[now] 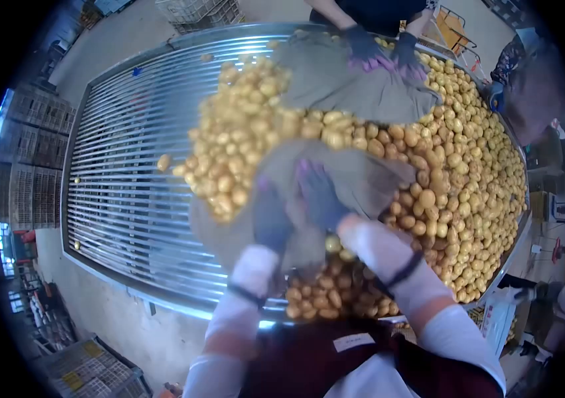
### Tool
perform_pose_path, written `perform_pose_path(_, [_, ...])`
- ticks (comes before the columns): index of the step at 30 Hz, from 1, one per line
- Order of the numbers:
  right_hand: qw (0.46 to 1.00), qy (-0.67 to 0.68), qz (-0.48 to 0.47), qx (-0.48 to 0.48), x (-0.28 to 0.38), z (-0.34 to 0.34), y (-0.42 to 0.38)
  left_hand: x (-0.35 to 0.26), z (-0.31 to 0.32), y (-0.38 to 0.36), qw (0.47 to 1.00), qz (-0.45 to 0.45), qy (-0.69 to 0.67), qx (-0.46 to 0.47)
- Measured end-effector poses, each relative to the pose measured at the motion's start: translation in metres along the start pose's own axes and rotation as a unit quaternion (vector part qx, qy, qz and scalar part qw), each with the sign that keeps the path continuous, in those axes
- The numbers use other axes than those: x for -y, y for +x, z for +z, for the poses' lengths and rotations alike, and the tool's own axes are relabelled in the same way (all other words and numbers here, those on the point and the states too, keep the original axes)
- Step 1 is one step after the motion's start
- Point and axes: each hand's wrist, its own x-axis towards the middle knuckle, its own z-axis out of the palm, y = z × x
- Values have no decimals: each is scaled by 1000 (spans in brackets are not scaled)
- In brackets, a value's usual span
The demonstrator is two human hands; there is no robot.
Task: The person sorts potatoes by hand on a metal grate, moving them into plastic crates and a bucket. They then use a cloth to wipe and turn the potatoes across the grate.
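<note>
Both my hands wear dark gloves with purple fingertips and press on a grey cloth [368, 176] spread over the yellow-brown, potato-like produce [475, 179]. My left hand [272, 215] lies on the cloth's left part, fingers pointing forward and blurred by motion. Beside it, my right hand [322, 192] rests on the cloth with its fingers stretched out flat. The cloth hides the produce beneath, and its left end hangs blurred over the metal bars. Under my right forearm, browner pieces [322, 292] look darker than the rest.
A slatted metal table [143, 159] carries the heap, with bare bars at left. Across it, a co-worker's gloved hands [368, 50] press a second grey cloth [322, 73]. Another person [534, 79] is at the right end. Stacked crates [37, 159] stand at left.
</note>
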Motion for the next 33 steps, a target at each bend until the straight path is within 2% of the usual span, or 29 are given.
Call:
perform_pose_path(1, [998,-21,-7,-53,-11,21,25,12,3,26,997,-9,-24,-75])
perform_pose_path(2, [997,-6,14,-80,-10,23,46,5,-28,50,995,-37,86,20])
perform_pose_path(5, [998,-10,52,-35,2,22,61,35,-6,66,994,-59,-51,-74])
perform_pose_path(7, [998,-40,-18,43,5,14,35,15,-30,34,999,-28,20,-13])
perform_pose_path(8, [993,-58,-52,84,4,8,14,9,-33,11,997,-32,-17,64])
perform_pose_path(10, [985,-2,-82,153,24,-40,-38,20,23,-58,995,52,-31,-83])
perform_pose_path(12, [979,149,12,138,41,-67,-96,-24,-5,-98,998,68,6,-13])
perform_pose_path(15, [983,93,12,157,51,-79,-108,-44,-19,-91,995,3,-71,67])
perform_pose_path(16, [982,-7,-57,183,38,-64,-96,-41,-18,-82,993,-20,-93,73])
perform_pose_path(18, [995,-25,-8,101,21,-22,-57,-24,-12,-34,986,-64,-135,80])
perform_pose_path(20, [981,-179,-33,63,5,6,-10,-8,-13,16,987,-77,-125,61])
perform_pose_path(21, [978,-192,-24,74,-3,19,8,-7,-30,41,988,-43,-17,145])
perform_pose_path(22, [975,-205,-20,83,-7,26,19,-4,-31,45,989,-28,33,144])
perform_pose_path(23, [986,-153,-12,70,-5,25,19,-1,-32,49,986,-13,82,142])
perform_pose_path(24, [993,-100,-5,56,-3,21,19,17,2,46,995,-14,73,62])
perform_pose_path(25, [998,-46,4,45,-2,16,16,19,3,36,998,-1,56,4])
perform_pose_path(27, [996,-39,-48,72,6,-22,-13,9,-11,1,995,41,19,-90])
perform_pose_path(28, [997,38,-11,65,12,-40,-33,1,-18,-26,990,70,-4,-123])
perform_pose_path(29, [991,116,28,59,18,-54,-57,9,1,-57,988,75,28,-130])
perform_pose_path(30, [998,57,5,9,21,-64,-84,20,21,-84,986,81,59,-136])
perform_pose_path(31, [999,-3,-16,-40,21,-75,-102,16,13,-104,990,70,69,-103])
perform_pose_path(33, [991,76,82,72,24,-104,-117,0,-15,-143,995,42,86,-30])
